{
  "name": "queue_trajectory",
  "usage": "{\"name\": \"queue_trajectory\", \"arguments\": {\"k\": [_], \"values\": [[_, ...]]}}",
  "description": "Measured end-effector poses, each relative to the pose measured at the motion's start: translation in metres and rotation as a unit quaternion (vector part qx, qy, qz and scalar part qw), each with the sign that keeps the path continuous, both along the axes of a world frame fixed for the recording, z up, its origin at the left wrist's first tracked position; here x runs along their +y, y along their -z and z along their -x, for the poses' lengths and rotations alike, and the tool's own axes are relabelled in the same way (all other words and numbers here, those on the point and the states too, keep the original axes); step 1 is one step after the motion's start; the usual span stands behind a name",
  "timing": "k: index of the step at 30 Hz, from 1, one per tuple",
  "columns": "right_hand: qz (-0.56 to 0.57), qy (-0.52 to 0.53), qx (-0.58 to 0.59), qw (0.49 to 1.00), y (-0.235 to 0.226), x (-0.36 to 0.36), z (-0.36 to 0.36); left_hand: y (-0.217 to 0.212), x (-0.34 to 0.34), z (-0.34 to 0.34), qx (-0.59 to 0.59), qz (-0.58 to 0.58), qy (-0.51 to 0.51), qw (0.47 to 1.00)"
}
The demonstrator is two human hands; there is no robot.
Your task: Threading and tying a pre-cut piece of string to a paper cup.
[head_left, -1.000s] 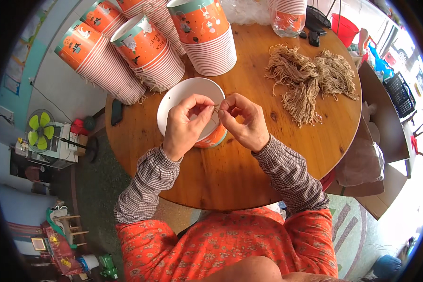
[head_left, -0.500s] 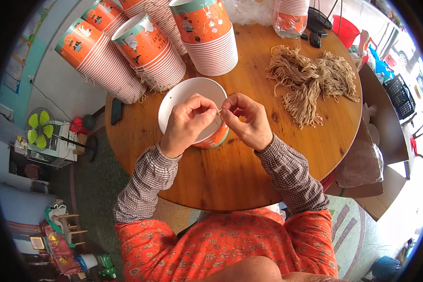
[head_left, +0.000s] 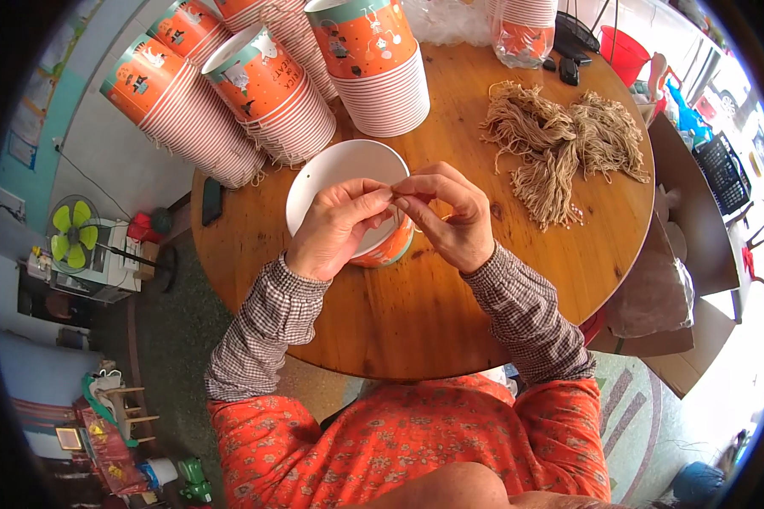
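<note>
An orange and white paper bucket (head_left: 348,159) stands open side up on the table, with a small hole showing in its inner wall. Over its near right rim my left hand (head_left: 335,227) pinches a thin tan cord (head_left: 396,217) between thumb and forefinger. My right hand (head_left: 450,216) meets it there, its thumb and fingertips closed on the same cord. Fingers cover most of the cord, so I cannot tell if it is knotted or how it runs through the bucket. A loose bundle of tan cords (head_left: 543,140) lies to the right.
Nested stacks of matching buckets, including one tall stack (head_left: 382,93), fill the back left of the round wooden table (head_left: 356,331). A dark phone (head_left: 211,200) lies at the left edge. Bagged buckets (head_left: 525,38) stand at the back; a cardboard box (head_left: 692,220) is beyond the right edge.
My right hand has turned and its fingers now reach further over, meeting the left fingertips. The left hand has shifted slightly; the bucket stays in place.
</note>
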State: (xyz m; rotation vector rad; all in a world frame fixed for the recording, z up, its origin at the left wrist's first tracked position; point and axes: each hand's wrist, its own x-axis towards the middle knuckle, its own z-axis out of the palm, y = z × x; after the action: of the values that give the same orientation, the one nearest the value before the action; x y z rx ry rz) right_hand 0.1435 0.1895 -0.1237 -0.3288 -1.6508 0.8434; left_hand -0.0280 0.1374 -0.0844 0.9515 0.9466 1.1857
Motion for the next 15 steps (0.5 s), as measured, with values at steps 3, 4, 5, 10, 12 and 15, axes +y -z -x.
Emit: {"name": "queue_trajectory", "arguments": {"k": [3,4,5,10,12,15], "values": [[0.009,0.009,-0.017,1.000,-0.001,-0.001,-0.003,-0.002,-0.003,-0.004,0.039,-0.021,-0.014,0.999],[0.010,0.010,-0.017,1.000,-0.001,0.000,-0.004,-0.003,-0.004,-0.006,0.067,-0.036,-0.021,0.997],[0.033,0.003,-0.024,0.999,-0.001,0.001,-0.006,-0.003,-0.004,-0.007,0.067,-0.036,-0.020,0.997],[0.140,-0.050,0.038,0.988,0.010,0.006,-0.001,0.000,-0.003,-0.009,0.136,-0.079,-0.030,0.987],[0.202,-0.070,0.071,0.974,0.011,0.007,-0.001,0.002,-0.002,-0.009,0.169,-0.083,-0.036,0.981],[0.263,-0.051,0.045,0.962,0.006,0.005,-0.004,0.000,-0.006,-0.010,0.233,-0.104,-0.051,0.966]]}}
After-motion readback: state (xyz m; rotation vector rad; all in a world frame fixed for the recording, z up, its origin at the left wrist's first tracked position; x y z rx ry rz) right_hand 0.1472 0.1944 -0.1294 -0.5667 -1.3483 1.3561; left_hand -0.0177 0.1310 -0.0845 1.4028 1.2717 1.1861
